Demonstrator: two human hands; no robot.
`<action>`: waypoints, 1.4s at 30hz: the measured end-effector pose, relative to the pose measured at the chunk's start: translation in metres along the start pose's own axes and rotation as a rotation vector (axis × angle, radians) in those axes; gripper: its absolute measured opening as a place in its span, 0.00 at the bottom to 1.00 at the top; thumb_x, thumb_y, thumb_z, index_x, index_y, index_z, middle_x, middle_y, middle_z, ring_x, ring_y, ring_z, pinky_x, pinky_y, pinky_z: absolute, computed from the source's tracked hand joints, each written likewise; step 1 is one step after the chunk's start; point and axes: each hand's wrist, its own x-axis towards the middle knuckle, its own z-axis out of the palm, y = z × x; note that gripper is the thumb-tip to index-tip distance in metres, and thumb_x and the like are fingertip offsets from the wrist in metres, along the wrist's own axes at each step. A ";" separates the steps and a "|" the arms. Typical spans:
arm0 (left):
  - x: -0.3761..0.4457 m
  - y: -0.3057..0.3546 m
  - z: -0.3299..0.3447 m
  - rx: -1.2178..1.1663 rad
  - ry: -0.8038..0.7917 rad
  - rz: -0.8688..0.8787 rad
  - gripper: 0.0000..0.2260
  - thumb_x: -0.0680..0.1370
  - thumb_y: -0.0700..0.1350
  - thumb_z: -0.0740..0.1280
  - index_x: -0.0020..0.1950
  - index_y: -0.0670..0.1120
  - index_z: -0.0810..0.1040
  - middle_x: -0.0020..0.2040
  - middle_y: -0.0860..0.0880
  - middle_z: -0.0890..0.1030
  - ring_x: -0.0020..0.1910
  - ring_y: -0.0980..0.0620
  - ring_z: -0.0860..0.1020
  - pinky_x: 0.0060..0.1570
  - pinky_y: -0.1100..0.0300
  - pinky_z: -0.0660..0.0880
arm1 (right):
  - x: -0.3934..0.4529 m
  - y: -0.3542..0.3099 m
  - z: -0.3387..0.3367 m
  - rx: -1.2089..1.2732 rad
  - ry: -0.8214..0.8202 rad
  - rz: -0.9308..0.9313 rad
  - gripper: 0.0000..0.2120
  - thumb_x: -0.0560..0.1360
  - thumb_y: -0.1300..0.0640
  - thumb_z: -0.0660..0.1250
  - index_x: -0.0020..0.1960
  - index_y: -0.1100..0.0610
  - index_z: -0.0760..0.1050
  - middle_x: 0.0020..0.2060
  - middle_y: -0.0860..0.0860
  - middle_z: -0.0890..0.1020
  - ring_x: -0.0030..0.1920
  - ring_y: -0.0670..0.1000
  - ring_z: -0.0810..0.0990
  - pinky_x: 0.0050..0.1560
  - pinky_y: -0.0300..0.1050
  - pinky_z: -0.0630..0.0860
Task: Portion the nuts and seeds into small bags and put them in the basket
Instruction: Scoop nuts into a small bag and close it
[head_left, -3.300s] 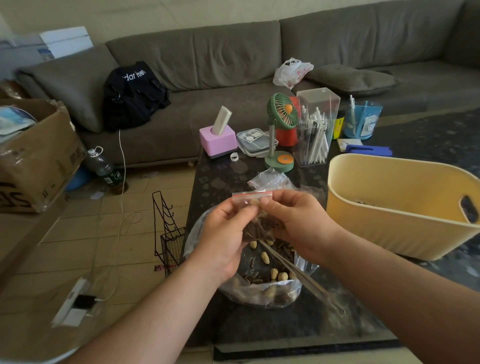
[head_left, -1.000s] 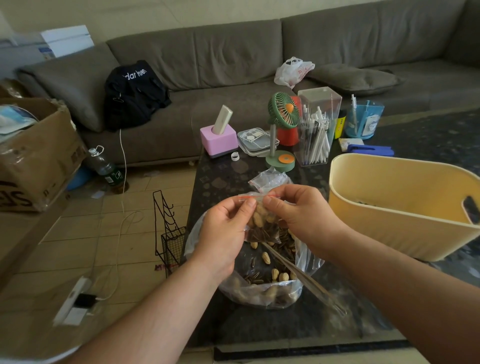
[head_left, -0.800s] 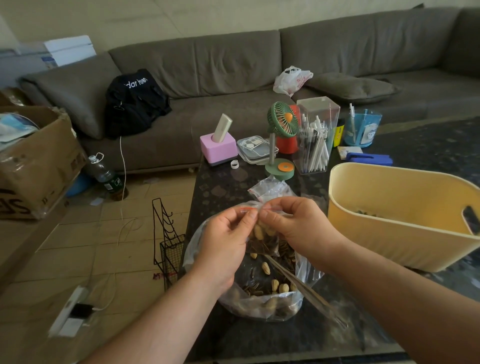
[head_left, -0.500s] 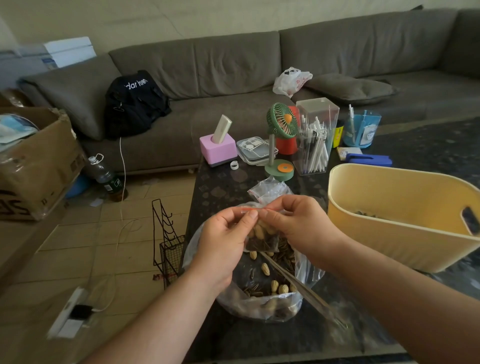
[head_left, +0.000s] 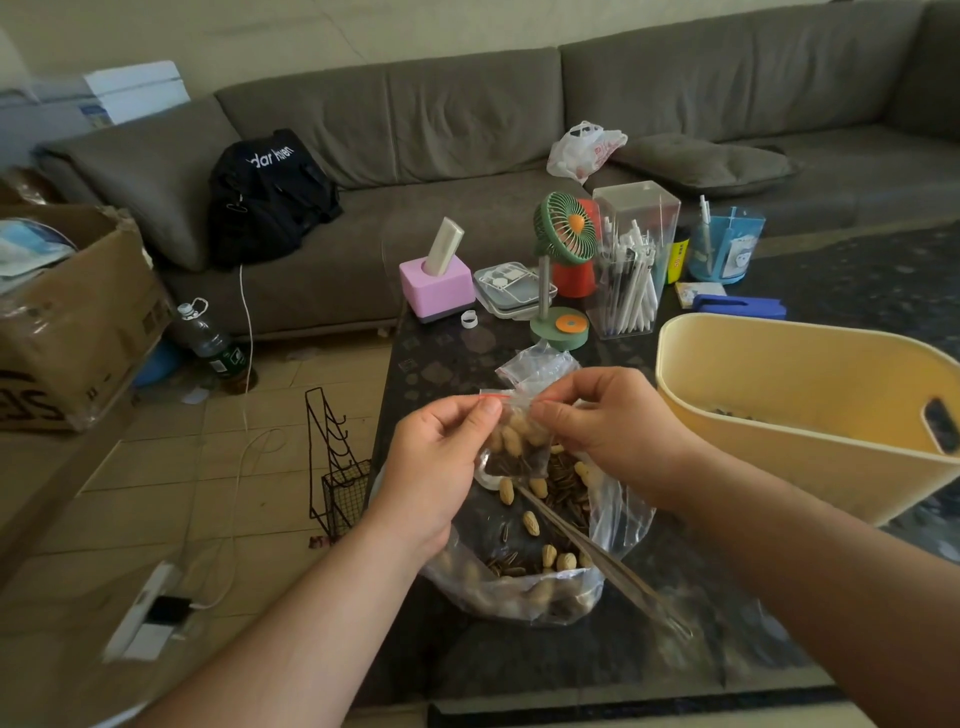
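— Both hands have dropped a little since a few seconds ago, and the red seal strip that stood clear above the fingers then now sits right between the two pinches.

— What has hold of what?

— Thumb and forefinger of the left hand (head_left: 441, 457) pinch the left end of the small bag (head_left: 514, 441) at its red strip, the other fingers curled below. Fingers of the right hand (head_left: 602, 421) pinch the right end of the same strip.

— And what's inside?

— Peanuts in the shell on top, dark striped seeds beneath. It hangs just over the mouth of the large bag (head_left: 519, 571), which lies open on the dark table (head_left: 519, 660) with more peanuts and seeds in it.

— Is the seal closed?

— I cannot tell; the fingers cover most of it.

— Anything else near?

— Long tongs (head_left: 613, 566) lean out of the large bag toward the near right. More clear empty bags (head_left: 535, 364) lie just behind the hands. The yellow basket (head_left: 779, 441) stands to the right, something dark on its floor, too small to make out. Farther back stand a green fan (head_left: 566, 228) and a pink holder (head_left: 436, 286).
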 end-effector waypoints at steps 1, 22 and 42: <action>0.000 0.000 0.000 -0.003 0.001 0.002 0.07 0.84 0.45 0.69 0.54 0.47 0.88 0.50 0.47 0.89 0.53 0.48 0.87 0.59 0.48 0.82 | 0.000 0.001 0.001 0.014 0.000 0.002 0.04 0.77 0.59 0.76 0.44 0.58 0.84 0.30 0.44 0.83 0.28 0.39 0.79 0.32 0.31 0.74; 0.002 0.002 -0.003 -0.086 0.008 0.027 0.06 0.81 0.42 0.72 0.50 0.52 0.88 0.49 0.45 0.88 0.49 0.48 0.86 0.58 0.46 0.83 | 0.001 -0.004 -0.002 0.154 -0.058 0.083 0.07 0.77 0.59 0.76 0.52 0.49 0.85 0.47 0.53 0.85 0.45 0.51 0.84 0.46 0.44 0.80; -0.007 0.008 0.010 -0.219 -0.209 -0.261 0.20 0.73 0.49 0.74 0.64 0.47 0.84 0.59 0.43 0.87 0.57 0.47 0.85 0.59 0.47 0.81 | 0.003 -0.005 0.002 0.459 -0.009 0.184 0.04 0.81 0.60 0.71 0.49 0.60 0.80 0.35 0.53 0.84 0.34 0.48 0.83 0.38 0.43 0.81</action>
